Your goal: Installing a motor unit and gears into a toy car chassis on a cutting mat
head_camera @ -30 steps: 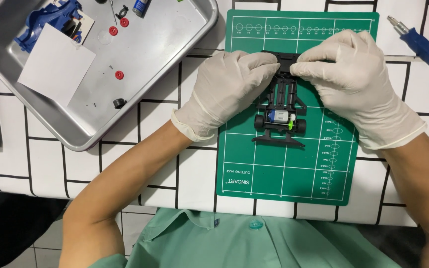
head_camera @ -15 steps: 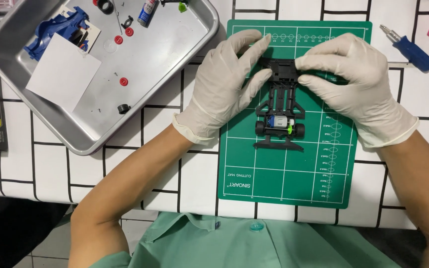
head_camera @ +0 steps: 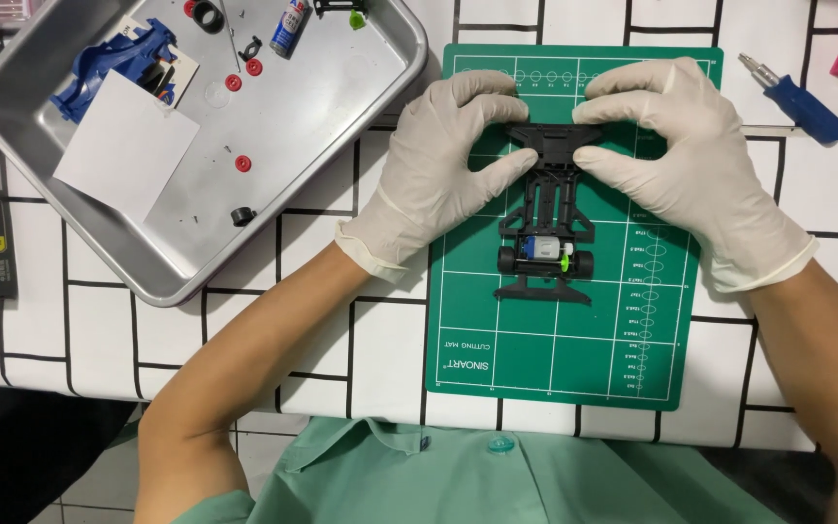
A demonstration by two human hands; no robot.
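A black toy car chassis (head_camera: 549, 215) lies on a green cutting mat (head_camera: 555, 340), with a small silver-and-blue motor and a green gear between its rear wheels. Both hands wear white gloves. My left hand (head_camera: 438, 175) pinches the left side of the chassis's far end. My right hand (head_camera: 681, 155) grips the right side of that same end. The fingertips of both hands press on the wide black front bar.
A metal tray (head_camera: 341, 146) at the upper left holds a white card (head_camera: 123, 146), a blue car body (head_camera: 113, 63), small red parts (head_camera: 241, 163), a black ring and a small tube. A blue-handled screwdriver (head_camera: 797, 97) lies at the upper right beside a pink object.
The view has shifted slightly. Both hands have stayed on the far end of the chassis, the fingers spreading a little outward along the front bar.
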